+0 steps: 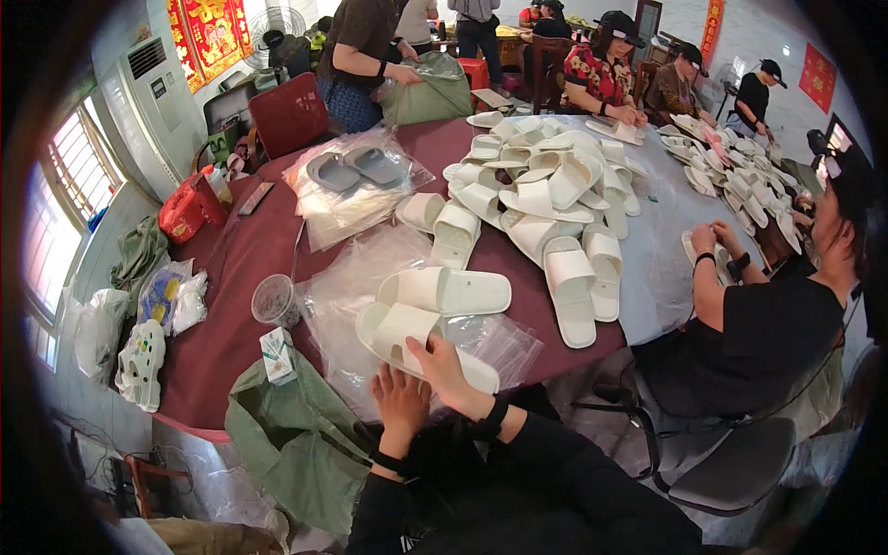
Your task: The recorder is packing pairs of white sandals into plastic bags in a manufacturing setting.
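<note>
A pair of white slide slippers lies on a stack of clear plastic bags (333,277) in front of me. My right hand (449,372) grips the near white slipper (402,328) by its side, thumb at the edge of the strap. Its partner, the far white slipper (472,292), rests just beyond, toe to the left. Beside the near slipper, my left hand (401,398) is down by the bags at the table edge with its fingers stretched out. I see nothing held in it. The fingertips of my right hand are partly hidden by the slipper.
A heap of white slippers (546,176) fills the table's middle. Grey slippers (356,169) lie on bagged stock at the far left. A clear tub (275,301), a small box (277,356) and a green sack (291,435) are near my left. A co-worker (768,314) sits at the right.
</note>
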Demonstrator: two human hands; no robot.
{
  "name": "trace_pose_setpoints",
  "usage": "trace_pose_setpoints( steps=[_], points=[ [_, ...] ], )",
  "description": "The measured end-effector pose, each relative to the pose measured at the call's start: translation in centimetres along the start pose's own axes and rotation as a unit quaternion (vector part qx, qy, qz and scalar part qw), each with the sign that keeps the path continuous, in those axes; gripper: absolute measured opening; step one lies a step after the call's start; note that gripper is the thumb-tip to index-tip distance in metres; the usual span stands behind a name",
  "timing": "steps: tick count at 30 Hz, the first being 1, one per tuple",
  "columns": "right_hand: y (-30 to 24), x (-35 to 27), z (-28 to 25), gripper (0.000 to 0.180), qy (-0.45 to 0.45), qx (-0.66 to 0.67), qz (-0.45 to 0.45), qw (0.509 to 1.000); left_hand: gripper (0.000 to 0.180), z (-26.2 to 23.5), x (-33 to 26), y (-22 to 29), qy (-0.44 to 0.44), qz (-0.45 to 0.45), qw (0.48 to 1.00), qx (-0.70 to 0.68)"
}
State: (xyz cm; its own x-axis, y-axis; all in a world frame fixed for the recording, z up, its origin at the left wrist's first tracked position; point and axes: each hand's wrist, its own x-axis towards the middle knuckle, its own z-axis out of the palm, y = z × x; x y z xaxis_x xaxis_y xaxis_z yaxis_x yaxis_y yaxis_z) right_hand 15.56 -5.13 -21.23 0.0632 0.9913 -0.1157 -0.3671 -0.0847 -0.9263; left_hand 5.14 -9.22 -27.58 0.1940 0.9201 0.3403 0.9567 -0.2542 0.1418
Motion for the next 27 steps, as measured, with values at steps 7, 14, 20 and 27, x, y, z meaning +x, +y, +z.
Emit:
trace_pose_setpoints(
  steps=[7,14,20,27],
  points=[
    [0.9,2.0,-4.0,0.031,-0.013,-0.379,-0.040,0.925,0.045,-0.7,0.2,0.5,0.003,-0.006,1.000,-0.019],
    [0.2,4.2,-5.6,0.067,0.003,-0.050,0.040,0.998,0.045,-1.1,-0.1,0.4,-0.002,-0.001,1.000,-0.026],
    [-1.9,8.1,-8.0,0.048,-0.148,-0.319,0.018,0.936,0.042,-1.0,0.3,-1.4,-0.025,0.021,0.998,-0.053],
    [0.2,10.2,-6.5,0.023,-0.008,-0.573,-0.109,0.812,0.040,-1.6,0.9,-1.2,-0.025,0.027,0.998,-0.055]
  ],
)
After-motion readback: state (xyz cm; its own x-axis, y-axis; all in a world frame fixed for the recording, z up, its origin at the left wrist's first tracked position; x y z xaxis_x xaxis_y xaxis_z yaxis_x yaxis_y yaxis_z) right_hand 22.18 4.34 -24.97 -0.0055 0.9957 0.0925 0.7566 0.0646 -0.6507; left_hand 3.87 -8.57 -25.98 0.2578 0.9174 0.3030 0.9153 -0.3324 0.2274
